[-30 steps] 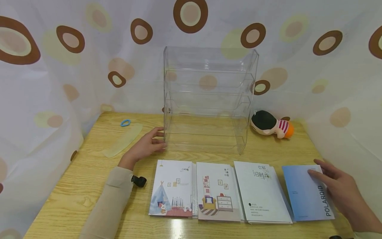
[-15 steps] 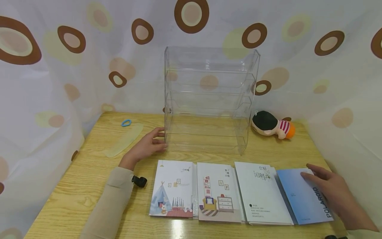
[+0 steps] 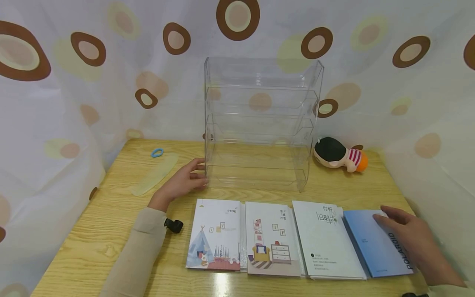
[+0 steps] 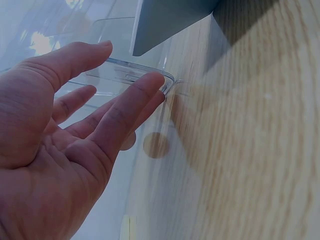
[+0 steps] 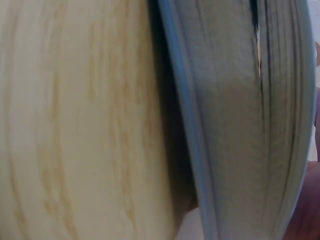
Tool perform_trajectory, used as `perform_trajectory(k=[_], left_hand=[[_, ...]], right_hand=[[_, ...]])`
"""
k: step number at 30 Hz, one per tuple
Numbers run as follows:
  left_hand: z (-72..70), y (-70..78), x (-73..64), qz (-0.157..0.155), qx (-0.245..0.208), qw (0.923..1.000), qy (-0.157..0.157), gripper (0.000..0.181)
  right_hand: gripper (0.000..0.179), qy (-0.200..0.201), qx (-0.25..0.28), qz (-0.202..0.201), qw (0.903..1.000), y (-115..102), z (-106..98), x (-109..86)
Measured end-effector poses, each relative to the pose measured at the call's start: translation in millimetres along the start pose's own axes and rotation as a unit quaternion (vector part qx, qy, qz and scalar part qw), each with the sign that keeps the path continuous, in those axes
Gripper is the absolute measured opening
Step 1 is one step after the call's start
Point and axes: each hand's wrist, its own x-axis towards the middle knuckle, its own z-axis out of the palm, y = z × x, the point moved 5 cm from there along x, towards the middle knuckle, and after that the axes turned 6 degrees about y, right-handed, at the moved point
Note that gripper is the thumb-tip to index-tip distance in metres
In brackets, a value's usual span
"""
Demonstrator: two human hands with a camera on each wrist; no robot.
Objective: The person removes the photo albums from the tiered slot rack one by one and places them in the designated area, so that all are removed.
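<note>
My left hand [image 3: 182,180] is beside the lower left side of a clear acrylic tiered rack [image 3: 259,167], its fingertips at the side panel. In the left wrist view, the fingers [image 4: 122,117] are extended around the rack's clear lower corner. On the right, my right hand [image 3: 413,239] grips the right edge of a blue "POLAROID" book [image 3: 376,245], thumb on the cover. The right wrist view shows the book's page edges [image 5: 235,130] close up, with wood below. The fingers under the book are mostly hidden.
Left of the blue book lie a white book [image 3: 326,247], a book with an armchair picture [image 3: 272,239] and one with a tent picture [image 3: 213,235]. A plush doll [image 3: 339,154] lies right of the rack. A blue ring [image 3: 157,153] and a pale yellow strip [image 3: 156,175] lie left.
My right hand has shifted the blue book left, against the white book, and its tilt has changed slightly. The left hand has stayed at the rack.
</note>
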Motion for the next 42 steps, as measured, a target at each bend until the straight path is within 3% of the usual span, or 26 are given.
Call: perform_trajectory(k=[7,19,34,42], left_hand=[[-0.3,-1.6,0.2,0.003,0.001,1.0000,-0.001,0.077],[-0.9,-3.1,1.0,0.002,-0.002,1.0000,-0.002,0.076],[0.7,-0.6,-2.7,-0.001,-0.004,1.0000,-0.002,0.077],[0.3,2.8,-0.3,0.006,0.006,1.0000,0.002,0.075]], right_hand=[[0.100,0.015,-0.017,-0.028,0.9993,-4.9,0.4,-5.2],[0.098,0.038,-0.027,-0.020,0.9987,-7.1,1.4,-7.0],[0.090,0.077,-0.078,-0.080,0.9907,-9.0,2.2,-12.3],[0.091,0.072,-0.078,-0.074,0.9916,-15.8,1.0,-15.6]])
